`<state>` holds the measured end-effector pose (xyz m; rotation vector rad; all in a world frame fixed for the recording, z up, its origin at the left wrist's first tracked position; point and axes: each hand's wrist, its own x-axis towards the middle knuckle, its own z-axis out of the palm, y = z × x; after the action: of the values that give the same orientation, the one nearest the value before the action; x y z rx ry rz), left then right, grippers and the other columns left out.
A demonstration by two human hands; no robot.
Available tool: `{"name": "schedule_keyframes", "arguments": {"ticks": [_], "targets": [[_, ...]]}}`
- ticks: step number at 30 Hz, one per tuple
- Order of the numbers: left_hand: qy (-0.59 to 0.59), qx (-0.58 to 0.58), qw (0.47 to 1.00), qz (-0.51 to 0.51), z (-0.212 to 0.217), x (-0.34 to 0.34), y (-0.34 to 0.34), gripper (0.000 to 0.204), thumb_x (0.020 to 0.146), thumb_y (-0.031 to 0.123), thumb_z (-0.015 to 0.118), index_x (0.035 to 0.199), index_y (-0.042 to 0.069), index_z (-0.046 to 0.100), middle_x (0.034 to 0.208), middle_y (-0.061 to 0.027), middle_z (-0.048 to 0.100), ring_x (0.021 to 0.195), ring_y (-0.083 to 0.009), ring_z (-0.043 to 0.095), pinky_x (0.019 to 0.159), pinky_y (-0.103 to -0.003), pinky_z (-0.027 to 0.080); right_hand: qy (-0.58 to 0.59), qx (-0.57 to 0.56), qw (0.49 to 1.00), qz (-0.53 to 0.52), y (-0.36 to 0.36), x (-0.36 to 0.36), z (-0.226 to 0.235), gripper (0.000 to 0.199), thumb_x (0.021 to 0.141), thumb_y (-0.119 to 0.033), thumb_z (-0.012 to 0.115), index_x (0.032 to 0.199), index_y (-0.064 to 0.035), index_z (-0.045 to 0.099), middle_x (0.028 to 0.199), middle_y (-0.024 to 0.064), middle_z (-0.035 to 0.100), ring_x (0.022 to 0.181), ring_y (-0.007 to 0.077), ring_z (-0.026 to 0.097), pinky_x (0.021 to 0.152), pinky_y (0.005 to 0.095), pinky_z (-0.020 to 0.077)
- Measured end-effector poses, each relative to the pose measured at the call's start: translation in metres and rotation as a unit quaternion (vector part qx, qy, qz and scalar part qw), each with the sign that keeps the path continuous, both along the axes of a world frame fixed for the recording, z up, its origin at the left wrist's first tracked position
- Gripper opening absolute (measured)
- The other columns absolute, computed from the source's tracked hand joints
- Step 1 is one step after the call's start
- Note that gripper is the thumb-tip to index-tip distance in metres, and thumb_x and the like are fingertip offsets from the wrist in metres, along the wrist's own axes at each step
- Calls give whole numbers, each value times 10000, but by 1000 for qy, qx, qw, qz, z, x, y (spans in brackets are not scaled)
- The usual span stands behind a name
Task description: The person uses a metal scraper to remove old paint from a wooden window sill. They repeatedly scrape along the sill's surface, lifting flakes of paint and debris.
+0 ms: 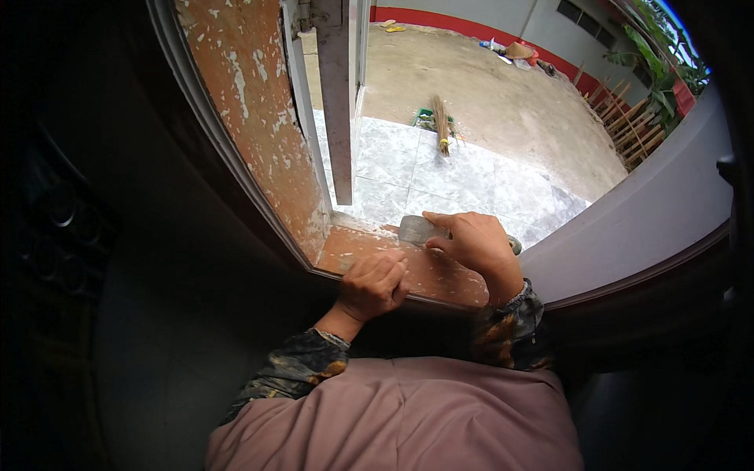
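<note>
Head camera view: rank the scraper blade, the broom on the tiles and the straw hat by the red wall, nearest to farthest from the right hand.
1. Scraper blade: under the right hand, on the peeling sill.
2. Broom: outside on the tiles, straight ahead.
3. Straw hat: far across the yard, by the red-based wall.

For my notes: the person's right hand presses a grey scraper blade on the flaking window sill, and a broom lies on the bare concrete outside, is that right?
Not quite: in the head view the broom lies on the pale tiles, not the concrete. The right hand does press the grey scraper blade on the flaking sill.
</note>
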<state>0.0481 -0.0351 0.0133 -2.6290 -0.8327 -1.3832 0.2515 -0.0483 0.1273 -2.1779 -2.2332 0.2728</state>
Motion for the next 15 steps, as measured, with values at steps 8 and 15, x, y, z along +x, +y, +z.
{"name": "schedule_keyframes", "arguments": {"ticks": [8,15], "targets": [[-5,2,1000,-1,0,2,0,144,849,156,623,937,108,727,1021,-36,720,920,-200,700,791,-329,536,11,4,1000,-6,5,-5,-2,475,848,-396,723,1280,-204,688,1003,134,744,943,298,711,795,407,547],[-3,-1,1000,0,0,0,-1,141,843,149,628,931,101,727,1018,-42,720,917,-204,702,791,-326,539,-3,-18,1000,-10,-1,6,5,461,850,-394,720,1270,-207,695,1000,146,741,942,306,710,797,402,544]]}}
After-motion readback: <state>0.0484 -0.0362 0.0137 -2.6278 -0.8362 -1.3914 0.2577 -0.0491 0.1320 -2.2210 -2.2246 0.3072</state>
